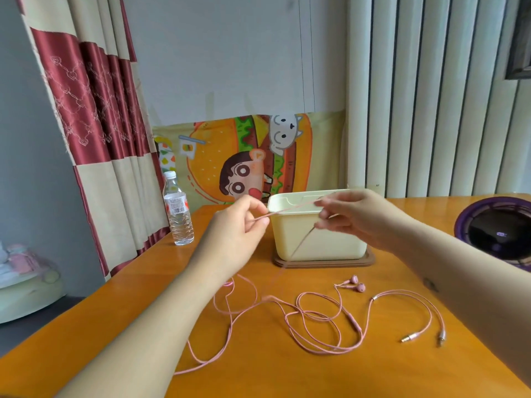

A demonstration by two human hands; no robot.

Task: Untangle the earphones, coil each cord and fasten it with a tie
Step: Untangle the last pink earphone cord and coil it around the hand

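Observation:
Pink earphone cords [313,326] lie in loose tangled loops on the orange table [287,374]. Two pink earbuds [356,284] rest near the middle, and two jack plugs [425,336] lie at the right. My left hand [244,225] pinches a stretch of pink cord lifted above the table. My right hand [347,216] pinches the same cord a little to the right, in front of the cream box. Between the hands the cord runs taut, and from my right hand a strand hangs down to the tangle.
A cream plastic box [319,239] on a brown base stands behind the cords. A clear water bottle [178,211] stands at the table's left edge. A dark round purple-rimmed device [497,231] sits at the right edge. Curtains hang behind.

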